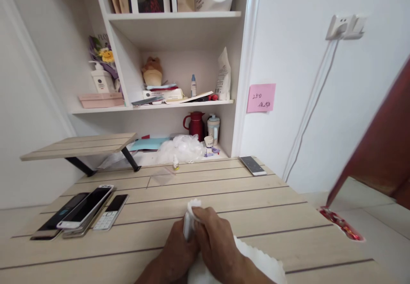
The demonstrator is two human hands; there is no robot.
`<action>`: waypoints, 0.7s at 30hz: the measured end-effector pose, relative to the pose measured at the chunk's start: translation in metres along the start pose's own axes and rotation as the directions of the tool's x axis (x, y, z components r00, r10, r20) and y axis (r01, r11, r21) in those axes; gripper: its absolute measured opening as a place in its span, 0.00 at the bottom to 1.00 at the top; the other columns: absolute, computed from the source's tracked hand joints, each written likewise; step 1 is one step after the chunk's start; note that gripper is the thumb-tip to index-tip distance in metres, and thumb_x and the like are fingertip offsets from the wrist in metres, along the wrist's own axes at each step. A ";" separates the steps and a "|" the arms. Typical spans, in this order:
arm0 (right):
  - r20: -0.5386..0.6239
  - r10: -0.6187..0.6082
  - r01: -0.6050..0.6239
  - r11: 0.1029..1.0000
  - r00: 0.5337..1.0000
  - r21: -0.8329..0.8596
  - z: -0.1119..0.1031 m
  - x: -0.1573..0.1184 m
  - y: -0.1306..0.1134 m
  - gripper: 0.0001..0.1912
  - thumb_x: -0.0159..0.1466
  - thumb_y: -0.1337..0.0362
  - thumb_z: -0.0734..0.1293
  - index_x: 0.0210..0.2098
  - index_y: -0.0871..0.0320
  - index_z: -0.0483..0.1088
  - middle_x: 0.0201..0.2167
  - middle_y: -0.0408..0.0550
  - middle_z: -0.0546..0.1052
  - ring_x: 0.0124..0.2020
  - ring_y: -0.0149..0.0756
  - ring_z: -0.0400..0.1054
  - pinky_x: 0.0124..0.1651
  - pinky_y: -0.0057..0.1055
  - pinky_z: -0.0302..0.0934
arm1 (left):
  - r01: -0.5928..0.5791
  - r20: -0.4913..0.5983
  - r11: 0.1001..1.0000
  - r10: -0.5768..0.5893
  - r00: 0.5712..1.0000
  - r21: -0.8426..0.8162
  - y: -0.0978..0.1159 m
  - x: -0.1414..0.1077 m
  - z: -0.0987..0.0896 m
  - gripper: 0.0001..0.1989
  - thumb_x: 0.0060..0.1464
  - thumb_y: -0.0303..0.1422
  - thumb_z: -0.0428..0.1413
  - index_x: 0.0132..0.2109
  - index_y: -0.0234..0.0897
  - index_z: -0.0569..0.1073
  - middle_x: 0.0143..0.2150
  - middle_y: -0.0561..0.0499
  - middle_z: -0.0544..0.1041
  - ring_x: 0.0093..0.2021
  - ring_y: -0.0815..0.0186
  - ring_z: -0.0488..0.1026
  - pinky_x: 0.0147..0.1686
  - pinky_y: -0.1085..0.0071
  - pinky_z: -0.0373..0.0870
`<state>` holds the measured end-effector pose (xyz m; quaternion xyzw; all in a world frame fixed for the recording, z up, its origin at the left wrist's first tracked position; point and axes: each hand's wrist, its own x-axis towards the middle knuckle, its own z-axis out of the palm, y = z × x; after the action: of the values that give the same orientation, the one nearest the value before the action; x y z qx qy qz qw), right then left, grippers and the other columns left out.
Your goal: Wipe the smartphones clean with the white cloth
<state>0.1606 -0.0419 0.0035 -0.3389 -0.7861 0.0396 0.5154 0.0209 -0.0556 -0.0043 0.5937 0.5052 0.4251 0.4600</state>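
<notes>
Both hands are together low in the middle of the view, over the striped wooden table (pixel 275 207). My left hand (pixel 179 247) is closed around a slim, silvery phone-like object (pixel 188 227), of which only one edge shows. My right hand (pixel 216 239) pinches a white scalloped cloth (pixel 261 260) and presses part of it over the top of that object. The rest of the cloth hangs down beneath my right wrist onto the table. Fingers and cloth hide most of the held object.
Several phones lie at the left, among them a white one (pixel 86 207) and a keypad phone (pixel 111 212). Another phone (pixel 253 165) lies at the back right. Behind are a small raised stand (pixel 80 144), a tiny bottle (pixel 176 162) and crumpled clear plastic (pixel 181 148).
</notes>
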 end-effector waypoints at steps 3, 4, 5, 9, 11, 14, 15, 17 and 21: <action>-0.071 0.143 -0.139 0.989 0.987 0.055 -0.002 0.002 0.002 0.14 0.70 0.69 0.55 0.52 0.54 0.66 0.38 0.48 0.76 0.39 0.37 0.73 0.43 0.32 0.67 | -0.011 -0.060 0.996 0.016 0.998 0.088 0.002 0.000 0.000 0.11 0.52 0.32 0.56 0.43 0.32 0.75 0.33 0.48 0.78 0.34 0.62 0.71 0.35 0.70 0.69; -0.093 0.145 -0.139 0.988 0.985 0.067 -0.003 0.002 0.002 0.15 0.70 0.69 0.55 0.53 0.54 0.65 0.39 0.49 0.76 0.40 0.37 0.73 0.44 0.32 0.67 | -0.019 -0.065 0.994 0.025 0.998 0.104 0.002 0.000 -0.001 0.12 0.51 0.31 0.56 0.43 0.33 0.75 0.34 0.48 0.78 0.35 0.62 0.71 0.36 0.70 0.69; -0.101 0.107 -0.101 0.993 0.989 0.069 -0.004 0.002 0.002 0.15 0.70 0.69 0.55 0.54 0.55 0.65 0.38 0.49 0.76 0.39 0.37 0.72 0.42 0.32 0.67 | -0.027 -0.053 0.994 0.033 0.998 0.105 0.002 0.000 -0.001 0.11 0.51 0.31 0.56 0.43 0.33 0.75 0.35 0.48 0.78 0.35 0.63 0.71 0.35 0.71 0.69; -0.043 -0.188 0.190 0.980 0.981 0.061 -0.004 0.000 0.000 0.21 0.69 0.70 0.56 0.61 0.55 0.60 0.33 0.49 0.75 0.32 0.37 0.70 0.32 0.31 0.66 | -0.046 0.039 0.998 0.044 0.998 0.048 -0.003 0.000 -0.002 0.08 0.51 0.33 0.58 0.38 0.33 0.74 0.31 0.50 0.76 0.31 0.65 0.68 0.28 0.74 0.65; -0.060 -0.166 0.170 0.983 0.984 0.067 -0.003 0.001 0.000 0.21 0.69 0.70 0.56 0.60 0.55 0.60 0.33 0.48 0.74 0.32 0.37 0.70 0.33 0.31 0.66 | -0.043 0.030 0.997 0.041 0.999 0.057 -0.003 0.000 -0.002 0.08 0.51 0.32 0.57 0.38 0.33 0.74 0.30 0.50 0.76 0.31 0.66 0.68 0.29 0.74 0.66; -0.117 0.021 -0.012 0.997 0.993 0.079 -0.002 0.002 0.002 0.17 0.70 0.71 0.55 0.56 0.55 0.65 0.34 0.48 0.74 0.33 0.36 0.71 0.36 0.32 0.67 | -0.023 -0.035 0.994 0.027 0.999 0.102 -0.001 0.001 -0.001 0.08 0.51 0.29 0.55 0.40 0.33 0.74 0.33 0.50 0.77 0.33 0.65 0.69 0.34 0.72 0.68; -0.120 0.037 -0.028 0.997 0.992 0.074 -0.002 0.002 0.002 0.17 0.70 0.71 0.55 0.56 0.55 0.65 0.34 0.48 0.74 0.33 0.36 0.71 0.37 0.32 0.67 | -0.018 -0.039 0.995 0.022 0.999 0.102 0.000 0.001 -0.001 0.08 0.51 0.30 0.55 0.40 0.34 0.74 0.34 0.50 0.77 0.34 0.65 0.69 0.35 0.72 0.68; -0.089 -0.049 0.054 0.997 0.995 0.050 -0.002 0.000 0.001 0.19 0.69 0.71 0.56 0.58 0.56 0.63 0.33 0.48 0.74 0.31 0.36 0.70 0.33 0.31 0.66 | -0.015 0.004 0.998 0.015 1.000 0.066 0.002 0.000 -0.001 0.08 0.51 0.32 0.56 0.39 0.33 0.74 0.33 0.49 0.77 0.33 0.65 0.69 0.33 0.72 0.68; -0.048 -0.166 0.168 0.985 0.985 0.049 -0.002 -0.001 0.001 0.21 0.69 0.70 0.57 0.61 0.55 0.61 0.31 0.47 0.74 0.30 0.36 0.70 0.31 0.31 0.66 | -0.014 0.038 0.999 0.013 0.999 0.029 0.003 -0.001 0.000 0.10 0.51 0.33 0.58 0.40 0.32 0.74 0.33 0.49 0.77 0.32 0.65 0.69 0.31 0.73 0.67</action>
<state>0.1634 -0.0426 0.0032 -0.2589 -0.7990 0.0097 0.5427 0.0212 -0.0573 -0.0012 0.6116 0.4987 0.4094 0.4579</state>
